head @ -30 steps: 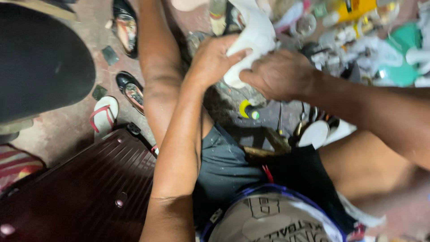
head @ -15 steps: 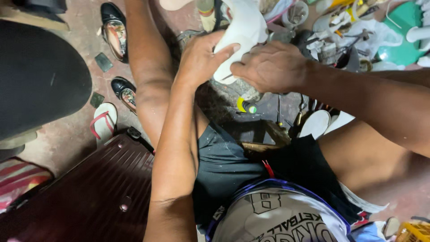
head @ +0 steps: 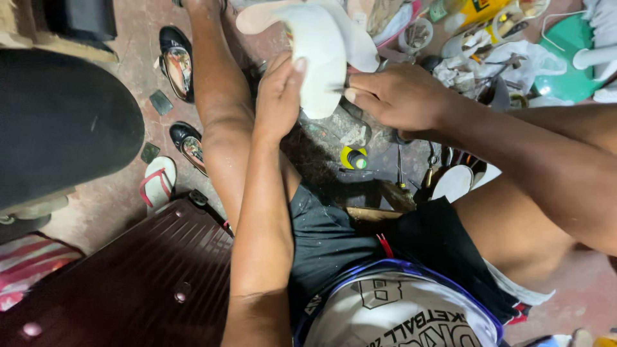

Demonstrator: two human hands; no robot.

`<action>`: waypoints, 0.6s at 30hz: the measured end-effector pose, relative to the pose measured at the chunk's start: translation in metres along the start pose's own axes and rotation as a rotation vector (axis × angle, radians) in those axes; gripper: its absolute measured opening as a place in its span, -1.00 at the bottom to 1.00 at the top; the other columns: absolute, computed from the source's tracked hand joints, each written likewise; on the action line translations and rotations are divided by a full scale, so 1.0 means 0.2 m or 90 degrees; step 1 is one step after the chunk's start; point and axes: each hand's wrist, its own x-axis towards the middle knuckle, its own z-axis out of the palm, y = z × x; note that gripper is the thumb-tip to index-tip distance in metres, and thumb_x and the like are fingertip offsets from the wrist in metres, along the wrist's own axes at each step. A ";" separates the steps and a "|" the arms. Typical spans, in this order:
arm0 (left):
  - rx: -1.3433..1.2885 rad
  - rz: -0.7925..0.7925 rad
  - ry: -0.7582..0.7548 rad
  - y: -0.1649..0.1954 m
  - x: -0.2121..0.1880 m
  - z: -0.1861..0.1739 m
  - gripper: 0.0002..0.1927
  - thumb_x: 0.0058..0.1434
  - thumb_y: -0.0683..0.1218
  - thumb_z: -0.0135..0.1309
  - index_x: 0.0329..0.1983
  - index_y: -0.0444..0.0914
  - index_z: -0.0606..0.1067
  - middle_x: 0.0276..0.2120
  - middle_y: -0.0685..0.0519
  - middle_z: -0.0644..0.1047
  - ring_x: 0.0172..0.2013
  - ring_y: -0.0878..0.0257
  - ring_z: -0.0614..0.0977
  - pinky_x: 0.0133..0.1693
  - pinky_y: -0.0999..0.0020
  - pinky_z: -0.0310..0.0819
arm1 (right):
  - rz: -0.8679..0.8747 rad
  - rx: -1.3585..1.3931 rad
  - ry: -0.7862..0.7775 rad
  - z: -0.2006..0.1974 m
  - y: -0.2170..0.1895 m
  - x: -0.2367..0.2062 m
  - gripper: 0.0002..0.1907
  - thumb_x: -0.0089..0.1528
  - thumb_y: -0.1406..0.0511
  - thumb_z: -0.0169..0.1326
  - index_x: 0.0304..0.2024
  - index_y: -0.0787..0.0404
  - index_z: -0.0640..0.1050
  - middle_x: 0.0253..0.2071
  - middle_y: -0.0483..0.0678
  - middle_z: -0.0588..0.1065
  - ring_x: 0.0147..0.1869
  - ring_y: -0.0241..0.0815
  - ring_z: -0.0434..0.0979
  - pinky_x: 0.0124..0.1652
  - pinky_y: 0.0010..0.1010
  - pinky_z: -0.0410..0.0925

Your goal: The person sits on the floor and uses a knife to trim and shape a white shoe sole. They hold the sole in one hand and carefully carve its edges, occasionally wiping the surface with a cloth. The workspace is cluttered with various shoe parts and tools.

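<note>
While the person sits low over a reddish floor (head: 138, 71), many things lie around the knees; 2 black shoes (head: 177, 61) and a white sandal with red straps (head: 157, 183) are on the floor at the person's left, just beyond a dark maroon suitcase (head: 128, 283); a wide black rounded surface (head: 61, 122) fills the upper left corner; a small yellow and green bottle (head: 353, 158) lies on the ground between the legs, below the hands; on the far right there is a heap of tools, white plastic bags (head: 514, 61) and a green basin (head: 569, 61); the left leg rises beside the left forearm and hides part of the floor behind it; the left hand (head: 277, 96) grips a white shoe (head: 321, 54) from the side, the fingers curled close together around its edge and the thumb pressed flat on the white surface; the right hand (head: 402, 96) is nearly closed, thumb and forefinger pinched together at the shoe's right edge, and I cannot tell whether they hold something thin there; the shoe stands above and between both hands, its lower end down between the 2 thumbs, its pale sole spreading to the top of the view.
</note>
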 end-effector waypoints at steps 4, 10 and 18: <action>-0.020 -0.002 0.013 -0.03 -0.08 0.00 -0.66 0.53 -0.05 -0.15 0.03 -0.40 0.52 0.05 -0.08 0.52 0.12 0.07 0.52 0.24 0.29 0.32 | 0.102 0.142 0.008 0.10 0.06 0.00 -0.64 0.41 0.09 -0.16 0.21 -0.03 0.42 -0.43 0.08 0.52 -0.37 -0.02 0.56 -0.24 -0.12 0.41; -0.029 0.005 0.003 -0.10 -0.16 0.04 -0.64 0.53 -0.07 -0.12 0.15 -0.43 0.52 0.34 -0.12 0.35 0.39 0.03 0.30 0.38 0.25 0.09 | -0.035 0.006 0.147 0.27 0.06 -0.01 -0.73 0.40 0.13 -0.10 -0.09 0.16 0.49 -0.27 0.16 0.55 -0.17 0.29 0.56 -0.16 0.11 0.37; -0.157 -0.132 0.073 -0.24 -0.13 0.05 -0.61 0.41 -0.04 0.04 0.17 -0.38 0.49 0.14 -0.01 0.53 0.20 0.22 0.48 0.25 0.38 0.26 | 0.005 -0.095 0.129 0.24 -0.04 -0.07 -0.71 0.38 0.12 -0.13 -0.10 0.15 0.50 -0.27 0.23 0.57 -0.16 0.35 0.56 -0.12 0.20 0.35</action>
